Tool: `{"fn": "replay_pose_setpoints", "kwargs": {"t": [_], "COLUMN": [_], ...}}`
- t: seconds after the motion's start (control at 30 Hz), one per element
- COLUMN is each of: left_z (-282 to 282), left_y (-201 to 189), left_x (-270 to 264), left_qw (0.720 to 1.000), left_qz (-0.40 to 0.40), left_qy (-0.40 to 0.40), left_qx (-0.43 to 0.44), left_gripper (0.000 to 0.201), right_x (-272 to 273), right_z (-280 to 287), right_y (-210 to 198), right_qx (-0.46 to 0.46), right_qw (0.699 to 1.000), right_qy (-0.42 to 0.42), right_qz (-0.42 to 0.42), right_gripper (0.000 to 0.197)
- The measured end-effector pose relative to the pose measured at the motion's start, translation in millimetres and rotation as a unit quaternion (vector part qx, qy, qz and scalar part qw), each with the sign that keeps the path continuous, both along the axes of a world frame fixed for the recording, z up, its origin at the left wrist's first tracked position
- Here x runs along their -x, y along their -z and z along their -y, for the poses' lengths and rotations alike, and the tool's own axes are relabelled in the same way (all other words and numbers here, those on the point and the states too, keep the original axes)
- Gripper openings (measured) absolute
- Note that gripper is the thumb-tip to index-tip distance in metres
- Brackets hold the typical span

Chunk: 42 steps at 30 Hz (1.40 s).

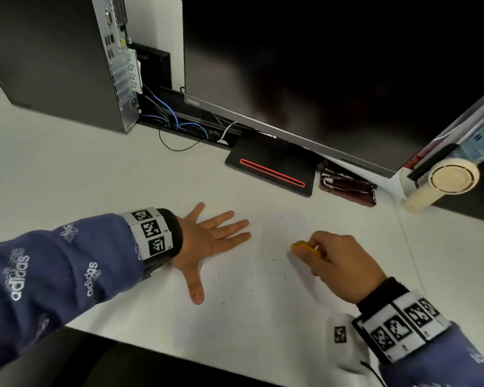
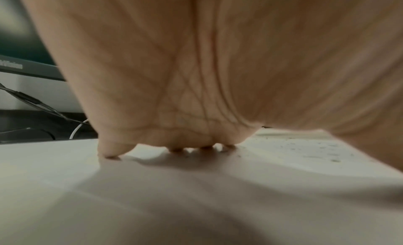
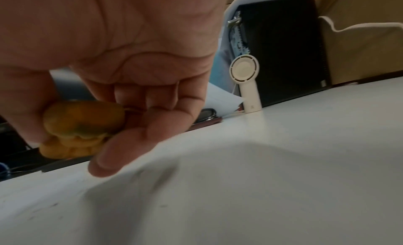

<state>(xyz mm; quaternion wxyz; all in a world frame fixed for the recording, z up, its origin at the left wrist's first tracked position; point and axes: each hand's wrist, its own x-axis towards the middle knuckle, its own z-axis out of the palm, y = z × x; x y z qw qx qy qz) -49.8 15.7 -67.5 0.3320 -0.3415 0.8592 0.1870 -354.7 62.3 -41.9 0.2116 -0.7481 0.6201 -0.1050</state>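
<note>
My left hand [image 1: 207, 241] lies flat on the white desk [image 1: 95, 169], palm down, fingers spread and straight; in the left wrist view its fingertips [image 2: 111, 152] touch the surface. To its right, my right hand [image 1: 336, 258] grips a small yellow-orange eraser [image 1: 305, 248], pinched between thumb and curled fingers and held against the desk. In the right wrist view the eraser [image 3: 80, 128] looks rounded, with a dark smudge on it. Small dark crumbs and marks [image 1: 252, 289] are scattered on the desk between and below the hands.
A dark monitor [image 1: 319, 65] on a black stand with a red stripe [image 1: 271, 170] rises behind the hands. A computer tower [image 1: 53, 57] with cables stands at back left. A dark red case [image 1: 347, 187] and a cream handheld fan [image 1: 442, 182] lie at right.
</note>
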Motion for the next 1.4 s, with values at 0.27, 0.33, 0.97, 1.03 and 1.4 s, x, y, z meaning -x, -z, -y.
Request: {"fn": "replay_pose_setpoints", "kwargs": {"t": [0.27,0.33,0.97,1.03,1.4], "left_z": [-5,-7,-8,-8,-7], "left_y": [-5,-8,-10,-11,-10], "left_x": [11,12,13,14,13], "left_qw": [1.0,1.0,1.0,1.0,1.0], "left_qz": [0.008,0.014,0.019,0.023,0.017], "left_qy": [-0.002,-0.005,-0.015,-0.019,-0.019], "left_qx": [-0.005,-0.002,-0.005,-0.005,-0.009], "left_gripper": [0.152,0.151,0.153,0.154,0.155], "right_x": [31,23,27,25,57], "right_z": [-19,-25,-41,-46,-53], "right_y": [2,0,2,2,0], "right_qx": [-0.105,-0.132,0.051,-0.006,0.069], "right_qw": [0.987,0.979,0.994,0.989,0.992], "right_qy": [0.062,0.058,0.007,-0.019,0.096], "right_qz": [0.101,0.141,-0.093,-0.146,0.049], "right_gripper": [0.043,0.042,0.037,0.038,0.021]}}
